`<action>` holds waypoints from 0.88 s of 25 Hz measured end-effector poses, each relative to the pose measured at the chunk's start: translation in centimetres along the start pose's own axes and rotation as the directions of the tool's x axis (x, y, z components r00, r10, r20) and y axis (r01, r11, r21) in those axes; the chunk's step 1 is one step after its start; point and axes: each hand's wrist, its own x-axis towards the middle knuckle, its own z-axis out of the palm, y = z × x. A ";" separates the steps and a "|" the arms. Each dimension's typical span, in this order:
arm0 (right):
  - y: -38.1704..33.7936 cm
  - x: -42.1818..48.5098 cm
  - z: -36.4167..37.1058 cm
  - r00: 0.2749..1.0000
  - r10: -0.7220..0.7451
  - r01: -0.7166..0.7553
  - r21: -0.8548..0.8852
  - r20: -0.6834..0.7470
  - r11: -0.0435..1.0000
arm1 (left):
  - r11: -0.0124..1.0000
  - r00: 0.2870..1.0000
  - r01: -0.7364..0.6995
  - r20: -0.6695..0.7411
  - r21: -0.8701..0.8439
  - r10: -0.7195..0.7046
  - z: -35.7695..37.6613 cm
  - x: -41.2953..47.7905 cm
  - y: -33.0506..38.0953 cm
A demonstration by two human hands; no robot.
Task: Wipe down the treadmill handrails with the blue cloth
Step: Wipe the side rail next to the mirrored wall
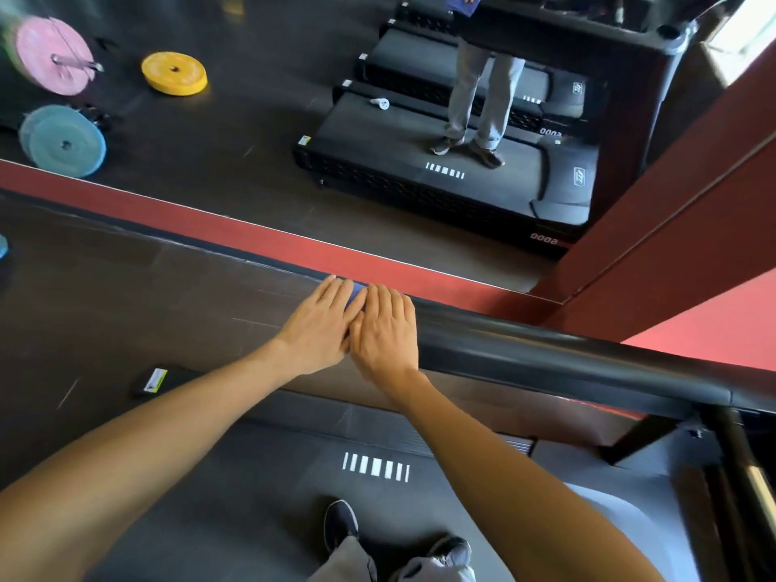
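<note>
Where the black handrail (546, 350) tapers to its free end, both hands lie flat and side by side on top of it, fingers extended and pointing away from the body. Left hand (321, 325) and right hand (384, 329) touch along their inner edges; neither is curled into a grip, both are spread open, palms pressing down. Blue cloth (356, 292) mostly hidden beneath them, only a narrow strip showing between the fingers near the rail's tip, so its fold and full extent cannot be told. Rail runs from this end rightward toward an upright post (730, 455) at the frame's right. Person stands on the treadmill belt (252, 518), white bar marking visible ahead of the shoes. A mirror (294, 119) along the wall reflects the same stance, plus coloured weight plates (174, 73) on the floor. Judgement on handling: cloth should be light, soft and limp, prone to bunching or slipping off a rounded, smooth-looking rail if pushed with flat palms only. Better purchase likely comes from wrapping it over the rail's top and sides, fingers curled around from above, one hand pinning while the other draws it along. Rail itself looks rigid and padded, no fragility concern.
</note>
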 end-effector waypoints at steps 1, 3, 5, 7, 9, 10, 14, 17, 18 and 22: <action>0.3 0.0 -0.1 1.000 -0.014 0.014 0.013 -0.013 1.000 | 1.000 1.000 0.012 -0.026 -0.003 -0.013 0.1 0.2 0.5; 1.5 -0.3 -0.5 0.999 -0.036 0.037 0.048 -0.028 0.998 | 0.999 0.997 0.041 -0.072 -0.014 -0.042 -0.1 0.7 1.9; 3.4 -1.1 -0.9 0.998 -0.063 0.064 0.042 -0.010 0.997 | 0.997 0.992 0.079 -0.100 -0.007 -0.079 -0.5 1.5 3.9; 6.5 -2.4 -1.2 0.997 -0.081 0.081 0.018 0.004 0.997 | 0.995 0.993 0.096 -0.065 -0.018 -0.097 -1.3 2.9 7.4; 10.5 -3.8 -1.6 0.996 -0.083 0.083 -0.016 0.018 0.996 | 0.991 0.993 0.114 -0.028 -0.063 -0.116 -2.5 4.8 11.5; 12.5 -4.6 -1.8 0.997 -0.079 0.079 -0.034 0.018 0.996 | 0.989 0.992 0.121 -0.024 -0.085 -0.123 -3.1 5.6 13.4; 21.2 -8.7 -3.7 0.999 0.010 -0.011 -0.031 -0.033 0.999 | 0.993 0.996 0.040 -0.076 -0.113 -0.049 -6.3 10.0 21.6; 27.9 -12.0 -5.2 0.996 0.072 -0.072 0.001 -0.061 0.997 | 0.999 0.999 -0.020 -0.035 -0.037 0.019 -9.0 13.2 28.2; 30.3 -12.9 -5.7 0.994 0.089 -0.089 0.002 -0.059 0.996 | 0.999 0.999 -0.034 -0.026 -0.023 0.033 -9.8 14.5 30.4; 38.0 -16.1 -7.4 0.984 0.173 -0.173 -0.001 -0.048 0.985 | 0.992 0.992 -0.122 -0.045 -0.023 0.121 -11.9 19.4 38.0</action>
